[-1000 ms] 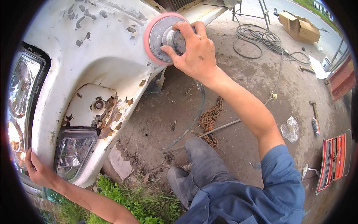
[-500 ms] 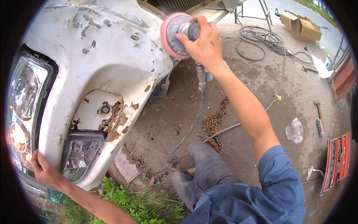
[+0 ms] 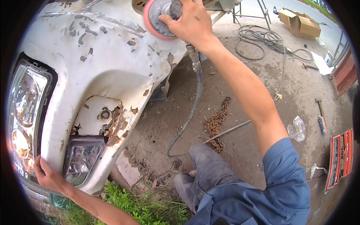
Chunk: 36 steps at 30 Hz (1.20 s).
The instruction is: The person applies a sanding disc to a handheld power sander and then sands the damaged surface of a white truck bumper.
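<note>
My right hand (image 3: 193, 24) is wrapped around an air sander (image 3: 160, 20) with a round pink-rimmed pad, held against the upper part of a white vehicle bumper (image 3: 112, 56). Its grey hose (image 3: 197, 82) hangs down to the ground. The bumper's paint is chipped, with grey patches and rusty flaking near a bolt (image 3: 105, 114). At the lower left, my left hand (image 3: 50, 180) curls its fingers over the bumper's edge, between the headlight (image 3: 28, 101) and the fog lamp (image 3: 83, 159). The sander's top edge is cut off by the frame.
A rusty chain (image 3: 216, 122) lies on the ground beside my knee. Farther off are a coiled hose (image 3: 258, 39), a cardboard box (image 3: 299, 23), a hammer (image 3: 320, 108), a spray can (image 3: 322, 125), a plastic bag (image 3: 297, 129) and a red grille panel (image 3: 339, 159). Green plants (image 3: 123, 202) grow near the bumper's lower end.
My right hand has moved the sander left and farther up the bumper, away from its right edge. The hose has followed. My left hand stays at the same spot on the edge.
</note>
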Each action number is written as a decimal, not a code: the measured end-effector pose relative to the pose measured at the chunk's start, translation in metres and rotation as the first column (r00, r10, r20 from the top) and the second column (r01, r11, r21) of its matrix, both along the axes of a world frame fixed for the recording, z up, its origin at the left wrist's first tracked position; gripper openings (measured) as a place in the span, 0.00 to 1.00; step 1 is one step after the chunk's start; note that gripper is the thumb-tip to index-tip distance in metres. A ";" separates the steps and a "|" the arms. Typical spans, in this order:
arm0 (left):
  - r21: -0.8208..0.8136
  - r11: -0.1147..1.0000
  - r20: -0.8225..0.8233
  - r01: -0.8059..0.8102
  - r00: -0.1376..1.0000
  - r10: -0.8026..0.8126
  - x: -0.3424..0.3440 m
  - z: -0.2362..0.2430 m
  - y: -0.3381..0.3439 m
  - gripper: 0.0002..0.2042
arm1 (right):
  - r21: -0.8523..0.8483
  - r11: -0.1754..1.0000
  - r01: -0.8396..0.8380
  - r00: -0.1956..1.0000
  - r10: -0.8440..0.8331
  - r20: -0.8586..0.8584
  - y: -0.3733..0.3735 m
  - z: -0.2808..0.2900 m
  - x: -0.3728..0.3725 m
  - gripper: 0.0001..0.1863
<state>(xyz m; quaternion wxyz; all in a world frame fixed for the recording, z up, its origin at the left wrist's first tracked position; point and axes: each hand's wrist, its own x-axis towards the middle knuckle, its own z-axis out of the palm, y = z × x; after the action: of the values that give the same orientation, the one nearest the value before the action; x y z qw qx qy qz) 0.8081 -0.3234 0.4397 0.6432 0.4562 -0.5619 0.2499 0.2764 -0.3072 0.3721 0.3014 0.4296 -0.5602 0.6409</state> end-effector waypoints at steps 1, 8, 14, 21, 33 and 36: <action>0.006 1.000 0.001 0.008 1.000 -0.008 0.000 -0.001 0.000 0.16 | 0.002 1.000 -0.001 1.000 0.001 0.001 0.001 -0.001 -0.002 0.29; 0.005 1.000 0.017 -0.011 1.000 0.011 -0.001 -0.001 0.000 0.16 | -0.034 0.999 -0.027 0.999 0.026 -0.019 0.004 0.004 -0.001 0.29; 0.011 1.000 -0.013 0.017 1.000 -0.016 0.000 0.000 0.001 0.17 | -0.002 0.999 -0.033 0.999 0.033 -0.011 0.010 0.003 0.000 0.30; -0.006 1.000 0.007 0.000 1.000 0.000 0.000 0.003 0.000 0.16 | 0.029 0.998 -0.057 0.998 0.057 0.015 0.009 -0.002 0.003 0.29; -0.015 1.000 0.026 -0.009 1.000 0.009 -0.004 -0.003 -0.001 0.14 | 0.084 0.987 -0.138 0.990 0.140 -0.025 -0.008 0.012 0.010 0.35; -0.013 1.000 0.027 -0.008 1.000 0.008 -0.005 -0.001 0.001 0.14 | 0.048 0.980 -0.191 0.980 0.194 -0.050 -0.008 0.011 0.015 0.35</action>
<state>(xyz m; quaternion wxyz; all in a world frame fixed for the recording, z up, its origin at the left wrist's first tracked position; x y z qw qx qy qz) 0.8032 -0.3220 0.4388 0.6374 0.4509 -0.5672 0.2622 0.2913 -0.3152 0.3828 0.2438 0.5055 -0.5213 0.6428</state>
